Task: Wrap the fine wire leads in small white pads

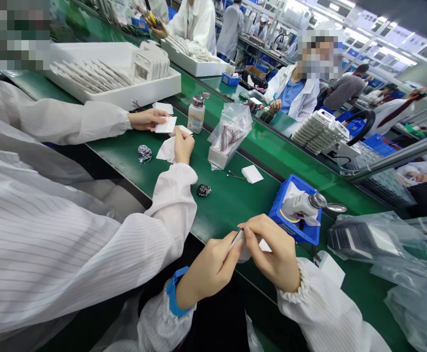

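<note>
Sm. white dark-edged piece: we pinch it betw. L hand & R hand, over desk's near edge. Handling underway, piece not yet down; total done unclear. Blue tray nr far edge.

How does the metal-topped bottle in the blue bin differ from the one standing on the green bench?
Pose: the bin bottle lies tilted, while the bench bottle stands upright.
Support: the bin bottle is inside the blue bin; the bench bottle is directly on the green bench.
Place: the bin bottle is near your right hand; the bench bottle is by the co-worker's hands.
Shared: both have metal tops with round lids sticking out.
</note>
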The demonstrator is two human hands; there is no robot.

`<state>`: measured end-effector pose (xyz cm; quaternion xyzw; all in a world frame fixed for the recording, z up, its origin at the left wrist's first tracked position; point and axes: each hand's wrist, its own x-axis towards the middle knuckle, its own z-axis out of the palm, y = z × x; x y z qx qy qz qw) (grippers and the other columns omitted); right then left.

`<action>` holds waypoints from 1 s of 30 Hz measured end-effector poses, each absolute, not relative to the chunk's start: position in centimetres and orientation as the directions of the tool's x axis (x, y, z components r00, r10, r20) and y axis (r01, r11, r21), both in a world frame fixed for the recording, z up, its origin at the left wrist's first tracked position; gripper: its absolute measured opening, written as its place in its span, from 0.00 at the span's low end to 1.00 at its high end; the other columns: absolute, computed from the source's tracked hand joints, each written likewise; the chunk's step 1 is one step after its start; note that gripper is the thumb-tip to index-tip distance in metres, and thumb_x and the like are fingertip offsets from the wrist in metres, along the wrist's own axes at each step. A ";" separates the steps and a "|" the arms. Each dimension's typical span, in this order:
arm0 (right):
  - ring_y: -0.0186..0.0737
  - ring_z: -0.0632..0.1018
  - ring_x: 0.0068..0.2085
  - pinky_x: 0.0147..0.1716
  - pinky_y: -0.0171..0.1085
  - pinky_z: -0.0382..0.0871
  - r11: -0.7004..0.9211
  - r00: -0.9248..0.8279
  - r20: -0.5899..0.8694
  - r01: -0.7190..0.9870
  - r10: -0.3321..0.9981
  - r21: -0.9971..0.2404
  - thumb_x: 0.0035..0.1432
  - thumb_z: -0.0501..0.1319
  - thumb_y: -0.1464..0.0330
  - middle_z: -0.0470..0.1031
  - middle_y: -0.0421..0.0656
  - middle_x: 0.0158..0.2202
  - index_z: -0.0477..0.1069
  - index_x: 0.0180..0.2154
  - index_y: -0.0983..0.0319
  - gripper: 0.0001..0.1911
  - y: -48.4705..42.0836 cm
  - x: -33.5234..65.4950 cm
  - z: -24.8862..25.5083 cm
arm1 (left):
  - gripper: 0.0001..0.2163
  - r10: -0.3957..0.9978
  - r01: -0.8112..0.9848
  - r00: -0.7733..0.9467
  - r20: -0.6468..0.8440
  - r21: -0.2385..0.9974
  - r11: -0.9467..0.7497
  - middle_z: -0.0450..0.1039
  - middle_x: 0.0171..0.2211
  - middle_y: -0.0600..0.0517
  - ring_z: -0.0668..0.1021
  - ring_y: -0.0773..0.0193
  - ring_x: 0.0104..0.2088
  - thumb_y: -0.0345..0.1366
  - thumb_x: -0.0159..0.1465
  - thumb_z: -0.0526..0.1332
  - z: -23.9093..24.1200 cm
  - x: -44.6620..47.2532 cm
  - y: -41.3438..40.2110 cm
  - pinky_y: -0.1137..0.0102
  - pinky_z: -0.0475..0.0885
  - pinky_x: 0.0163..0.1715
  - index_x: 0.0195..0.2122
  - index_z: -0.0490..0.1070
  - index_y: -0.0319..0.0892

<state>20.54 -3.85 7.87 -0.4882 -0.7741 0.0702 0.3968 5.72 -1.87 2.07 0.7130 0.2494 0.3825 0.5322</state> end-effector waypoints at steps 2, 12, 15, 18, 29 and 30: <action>0.37 0.77 0.32 0.33 0.38 0.73 0.481 -0.182 0.507 0.679 0.842 -0.555 0.64 0.56 0.77 0.78 0.44 0.32 0.73 0.40 0.62 0.08 -3.9 20.5 8.2 | 0.11 0.760 -0.090 0.606 0.234 0.970 -0.227 0.62 0.23 0.57 0.66 0.70 0.21 0.36 0.73 0.47 2.2 5.6 -1.8 0.73 0.59 0.23 0.35 0.64 0.41; 0.39 0.79 0.35 0.36 0.40 0.72 0.544 -0.294 0.540 0.744 0.788 -0.389 0.63 0.58 0.77 0.79 0.44 0.34 0.73 0.44 0.62 0.10 -4.0 21.0 7.9 | 0.12 0.776 0.029 0.585 0.236 0.950 -0.310 0.64 0.24 0.56 0.69 0.68 0.22 0.35 0.73 0.46 2.6 5.7 -2.1 0.72 0.61 0.25 0.37 0.66 0.41; 0.39 0.79 0.35 0.37 0.40 0.72 0.500 -0.236 0.547 0.765 0.803 -0.405 0.64 0.56 0.76 0.79 0.43 0.33 0.73 0.41 0.61 0.09 -4.0 20.6 7.5 | 0.11 0.784 -0.005 0.556 0.278 0.944 -0.331 0.66 0.24 0.56 0.72 0.67 0.22 0.32 0.72 0.46 2.3 6.3 -2.2 0.73 0.64 0.25 0.40 0.67 0.40; 0.38 0.77 0.33 0.34 0.39 0.71 0.435 -0.125 0.558 0.770 0.821 -0.467 0.65 0.55 0.75 0.77 0.43 0.31 0.72 0.39 0.61 0.08 -4.0 20.3 7.1 | 0.11 0.784 -0.030 0.525 0.331 0.928 -0.371 0.68 0.25 0.55 0.74 0.66 0.24 0.31 0.72 0.46 2.0 6.7 -2.3 0.72 0.67 0.26 0.44 0.67 0.39; 0.45 0.76 0.43 0.42 0.47 0.73 0.522 -0.041 0.707 0.705 0.706 -0.481 0.58 0.64 0.76 0.78 0.43 0.36 0.73 0.38 0.57 0.08 -4.4 20.1 7.1 | 0.12 0.777 -0.056 0.432 0.458 0.874 -0.483 0.77 0.36 0.48 0.80 0.63 0.33 0.30 0.73 0.47 1.8 6.9 -2.7 0.71 0.74 0.33 0.51 0.67 0.40; 0.45 0.76 0.42 0.42 0.48 0.73 0.523 -0.037 0.717 0.710 0.696 -0.471 0.59 0.64 0.76 0.78 0.43 0.35 0.73 0.37 0.57 0.08 -4.5 20.0 7.0 | 0.13 0.762 -0.055 0.408 0.503 0.847 -0.529 0.78 0.40 0.46 0.81 0.61 0.38 0.29 0.73 0.47 1.7 7.0 -2.7 0.70 0.76 0.37 0.54 0.66 0.40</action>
